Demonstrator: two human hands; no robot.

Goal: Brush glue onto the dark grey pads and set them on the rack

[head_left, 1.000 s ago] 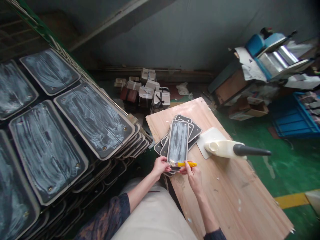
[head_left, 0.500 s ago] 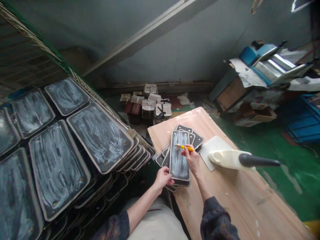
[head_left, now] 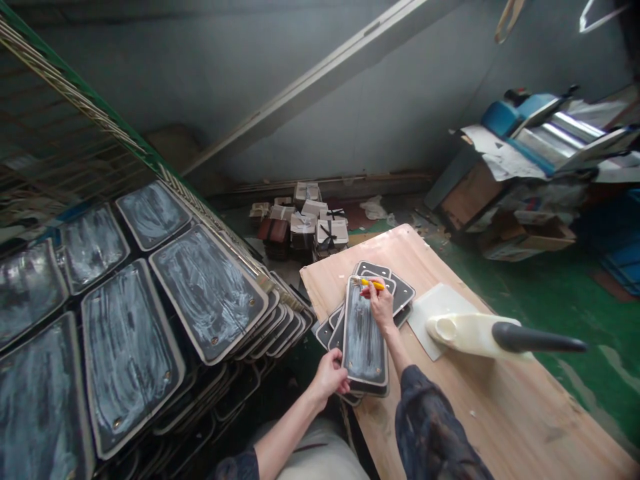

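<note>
My right hand [head_left: 381, 305] grips a small brush with a yellow handle [head_left: 376, 285], its bristles touching the far end of a dark rectangular panel [head_left: 365, 340]. Whitish streaks cover most of that panel's face, and a pale border runs round its rounded edge. My left hand [head_left: 331, 379] pinches the panel's near left edge, thumb and fingers closed on it. Beneath lie several similar dark panels [head_left: 403, 292], fanned at different angles. To the right, a cream bottle with a long dark nozzle [head_left: 465, 331] lies on its side on a white sheet [head_left: 423, 310].
Left of me, stacks of streaked panels [head_left: 133, 347] stand beside a green-edged wire rack [head_left: 95, 100]. The wooden table [head_left: 465, 413] extends to the right. Tied bundles [head_left: 305, 223] sit on the floor ahead. A machine with blue parts and rollers [head_left: 555, 137] stands at the far right.
The brush in my right hand has moved up the panel, from its upper middle to its far end. My left hand still holds the near edge. The whole view has shifted slightly.
</note>
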